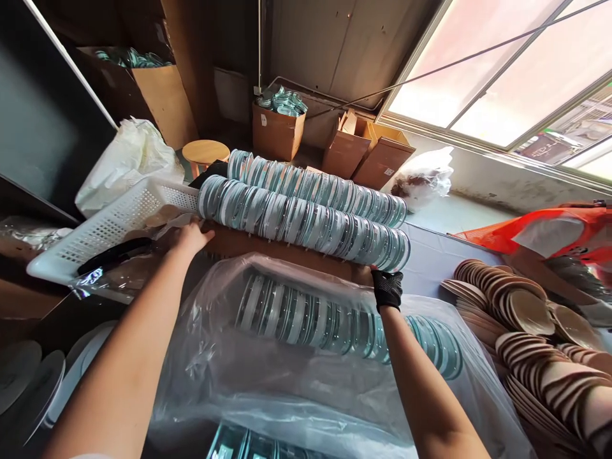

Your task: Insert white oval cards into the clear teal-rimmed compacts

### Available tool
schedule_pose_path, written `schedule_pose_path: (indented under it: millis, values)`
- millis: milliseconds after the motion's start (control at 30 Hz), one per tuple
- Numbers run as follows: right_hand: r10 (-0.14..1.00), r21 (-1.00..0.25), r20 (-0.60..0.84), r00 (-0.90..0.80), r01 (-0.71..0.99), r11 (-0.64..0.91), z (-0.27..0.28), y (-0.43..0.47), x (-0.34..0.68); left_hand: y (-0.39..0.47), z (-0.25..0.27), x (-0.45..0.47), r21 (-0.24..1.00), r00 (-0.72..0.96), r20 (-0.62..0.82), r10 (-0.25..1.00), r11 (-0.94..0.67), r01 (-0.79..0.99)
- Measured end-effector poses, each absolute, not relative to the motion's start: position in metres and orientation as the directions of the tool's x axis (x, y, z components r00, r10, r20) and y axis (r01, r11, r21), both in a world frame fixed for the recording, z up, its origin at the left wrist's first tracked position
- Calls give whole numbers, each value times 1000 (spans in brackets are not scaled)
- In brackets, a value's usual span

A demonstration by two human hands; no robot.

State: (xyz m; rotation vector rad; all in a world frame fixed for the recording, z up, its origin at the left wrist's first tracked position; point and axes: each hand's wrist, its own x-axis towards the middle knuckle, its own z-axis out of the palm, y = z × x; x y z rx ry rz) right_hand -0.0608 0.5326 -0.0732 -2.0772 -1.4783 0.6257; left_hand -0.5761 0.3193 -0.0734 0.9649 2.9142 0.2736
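Observation:
A long brown board (287, 252) lies along the near side of a row of round clear discs (291, 217) standing on edge with pale bands. My left hand (189, 239), bare, grips the board's left end with its thumb along the near face. At the right end, my right hand (387, 290), in a black mesh glove, closes on the board near the last discs. A second row of discs (325, 188) stands behind. Nearer me, clear plastic sheeting (306, 389) covers another row of the same discs (306, 319), partly hidden by my right forearm.
A white perforated basket (109, 223) sits at left, beside a white sack (131, 159). Stacks of brown round discs (526, 306) fill the right side. Behind are a wooden stool (205, 152), a carton of glassy discs (277, 131) and open cartons (349, 153).

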Motion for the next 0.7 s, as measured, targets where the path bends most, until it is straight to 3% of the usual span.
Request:
schedule_pose_path:
  millis: [400,567,700]
  values:
    - [943,-535,-123,311,779,-326,-60,563,-63,322,-63,-566,164,-722,-50,690,719,676]
    - [954,-609,-98,283,741,-283,-62,568,-64,325,-68,-548,158,-771,-81,632,772,616]
    - [934,-696,-50,354,658,-287,-67,564,-70,327,-76,-542,257,-779,80,622,742,619]
